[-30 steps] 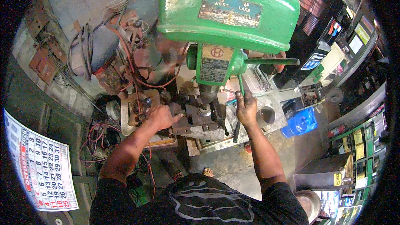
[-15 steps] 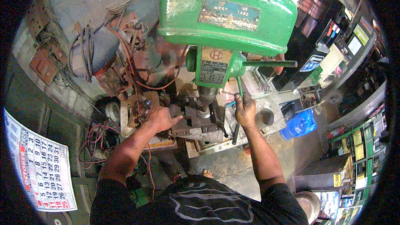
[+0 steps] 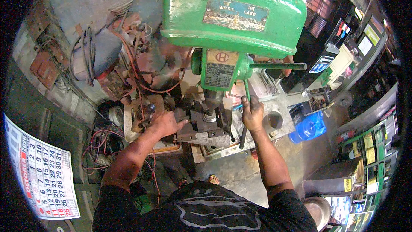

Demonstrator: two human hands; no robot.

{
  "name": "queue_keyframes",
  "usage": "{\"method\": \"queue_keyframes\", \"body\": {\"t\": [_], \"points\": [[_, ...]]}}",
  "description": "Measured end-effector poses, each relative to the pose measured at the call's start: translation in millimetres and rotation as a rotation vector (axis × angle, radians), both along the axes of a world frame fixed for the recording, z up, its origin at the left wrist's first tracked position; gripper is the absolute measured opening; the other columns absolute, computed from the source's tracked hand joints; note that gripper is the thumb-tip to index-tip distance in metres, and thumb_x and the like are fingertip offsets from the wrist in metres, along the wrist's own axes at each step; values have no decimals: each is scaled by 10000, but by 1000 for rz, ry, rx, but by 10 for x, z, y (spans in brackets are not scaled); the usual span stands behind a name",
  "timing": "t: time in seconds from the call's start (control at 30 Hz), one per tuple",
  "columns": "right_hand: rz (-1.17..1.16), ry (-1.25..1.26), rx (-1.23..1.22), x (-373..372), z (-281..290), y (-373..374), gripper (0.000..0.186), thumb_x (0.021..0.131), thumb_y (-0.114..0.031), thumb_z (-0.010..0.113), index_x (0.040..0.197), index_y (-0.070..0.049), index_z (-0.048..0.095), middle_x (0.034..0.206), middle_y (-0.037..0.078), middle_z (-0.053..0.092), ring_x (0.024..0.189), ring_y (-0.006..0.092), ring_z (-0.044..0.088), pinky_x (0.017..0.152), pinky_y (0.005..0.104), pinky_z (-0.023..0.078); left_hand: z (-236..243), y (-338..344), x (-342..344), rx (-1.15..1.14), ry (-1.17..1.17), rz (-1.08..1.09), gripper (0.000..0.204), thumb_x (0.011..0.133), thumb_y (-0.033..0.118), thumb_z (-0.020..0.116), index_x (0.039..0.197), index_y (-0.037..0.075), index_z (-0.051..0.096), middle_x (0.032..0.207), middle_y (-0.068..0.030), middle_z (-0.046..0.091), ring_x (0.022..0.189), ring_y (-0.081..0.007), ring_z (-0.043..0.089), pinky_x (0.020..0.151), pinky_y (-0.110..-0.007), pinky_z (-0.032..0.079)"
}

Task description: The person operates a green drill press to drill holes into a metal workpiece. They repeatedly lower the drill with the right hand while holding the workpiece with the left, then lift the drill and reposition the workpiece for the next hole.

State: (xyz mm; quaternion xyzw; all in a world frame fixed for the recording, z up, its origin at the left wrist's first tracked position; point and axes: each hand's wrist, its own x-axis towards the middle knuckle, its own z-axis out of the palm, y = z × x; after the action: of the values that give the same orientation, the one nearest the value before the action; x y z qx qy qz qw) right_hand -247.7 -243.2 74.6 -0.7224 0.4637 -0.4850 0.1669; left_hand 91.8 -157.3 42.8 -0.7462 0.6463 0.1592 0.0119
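Observation:
A green drill press [image 3: 234, 17] stands before me, its chuck [image 3: 213, 96] pointing down at a pale ring-shaped workpiece [image 3: 210, 116]. This piece sits between the jaws of a dark metal machine vise [image 3: 197, 136]. My left hand [image 3: 164, 123] is at the vise's left end, the thumb stretched along it and the other fingers bent over and partly hidden. Closed around the green feed lever [image 3: 246, 88] is my right hand [image 3: 252, 114]; the lever's black end shows below the fist. The drill's tip is hard to make out.
A round metal container [image 3: 273, 121] stands right of my right hand, with a blue plastic jug [image 3: 309, 127] beyond it. Red hoses and cables [image 3: 101, 146] lie at the left. A black cabinet [image 3: 315, 30] rises behind on the right. A calendar [image 3: 40, 172] hangs at left.
Both hands keep their places on the vise and the lever. The view has tilted very slightly; nothing else visibly differs.

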Motion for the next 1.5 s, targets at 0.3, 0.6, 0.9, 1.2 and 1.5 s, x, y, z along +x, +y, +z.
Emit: {"method": "queue_keyframes", "body": {"t": [0.3, 0.6, 0.9, 1.2, 1.5], "points": [[-12, 33, -28, -21, -50, -24, 346, 1064, -316, 622, 907, -12, 668, 711, 245, 625, 694, 486, 624, 652, 541, 464, 23, -12, -29, 78, -7, 19, 840, 916, 737, 626, 1013, -87, 758, 1001, -291, 761, 1020, -453, 743, 939, -544, 579], [-14, 86, -15, -43, 1, 15, 354, 1074, -326, 593, 920, -13, 654, 711, 255, 628, 707, 502, 623, 661, 563, 454, -42, 9, -8, 26, -1, 18, 846, 909, 744, 628, 963, -88, 769, 996, -301, 760, 1011, -454, 745, 927, -560, 578], [-6, 32, 32, -24, 59, 58, 364, 1072, -320, 601, 892, -5, 638, 714, 260, 632, 710, 492, 640, 672, 556, 469, -118, 22, 4, -39, 7, 6, 846, 898, 745, 641, 961, -88, 768, 995, -291, 764, 1001, -471, 740, 939, -575, 570], [-32, 51, -35, -37, -15, 20, 365, 1061, -327, 626, 892, -5, 652, 693, 256, 626, 672, 492, 630, 646, 541, 465, -105, 6, 5, 49, 27, 14, 834, 903, 748, 631, 997, -71, 759, 1053, -298, 752, 1082, -458, 716, 1004, -555, 536], [-7, 33, -6, -40, 9, 40, 331, 1065, -315, 611, 948, -12, 677, 721, 239, 652, 695, 472, 638, 679, 540, 470, -97, 11, -6, -4, -38, -57, 889, 955, 759, 541, 973, -105, 748, 972, -309, 748, 987, -470, 734, 939, -535, 580]]}}
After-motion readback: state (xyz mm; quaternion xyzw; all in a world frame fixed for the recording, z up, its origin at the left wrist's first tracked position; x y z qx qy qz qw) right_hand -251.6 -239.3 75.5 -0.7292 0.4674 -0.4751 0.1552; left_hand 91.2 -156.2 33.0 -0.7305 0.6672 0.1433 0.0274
